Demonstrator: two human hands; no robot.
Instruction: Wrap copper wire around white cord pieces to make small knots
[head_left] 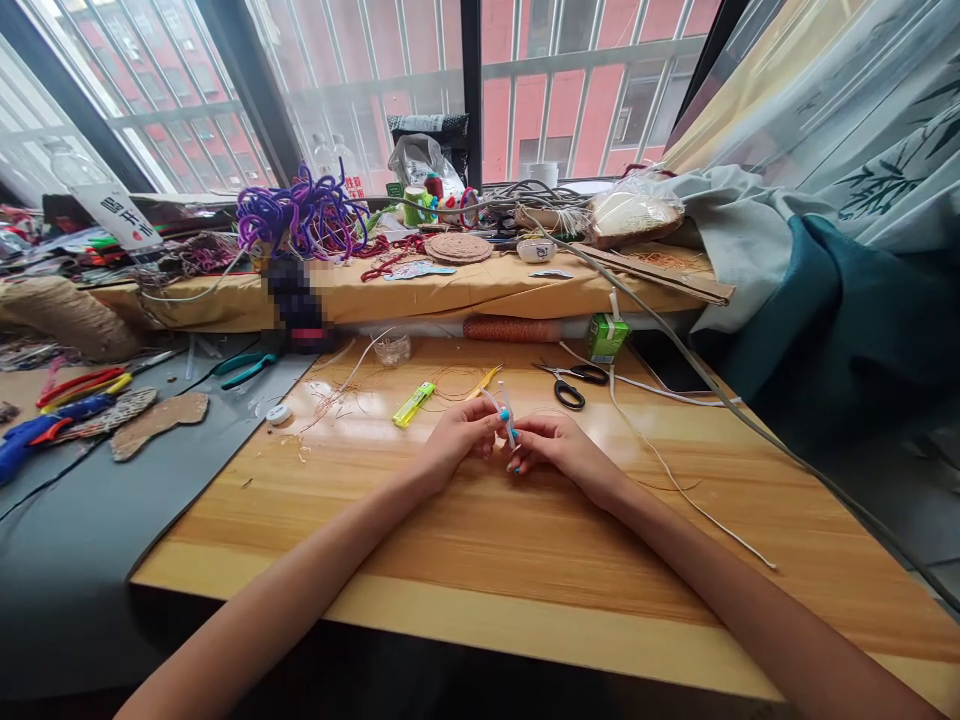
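My left hand [463, 432] and my right hand [566, 450] meet above the middle of the wooden table. Both are closed, fingertips pinching a short white cord [511, 432] that stands up between them. Bright blue nails show on the fingers. The cord's lower part is partly covered by the fingers. Just beyond my left hand lie a yellow-green lighter [413, 404] and a slim yellow tool [484, 381] whose kind I cannot make out. Black-handled scissors [571, 388] rest behind my right hand. A longer white cord [671, 472] trails over the table to the right.
A green drink carton [606, 338] and a dark phone [670, 362] are at the back right. Orange-brown thread [511, 329] lies beneath a cluttered, cloth-covered ledge [420, 295]. Teal pliers [247, 368] and a blue glue gun [45, 428] lie left. A grey cable [742, 405] crosses the right side.
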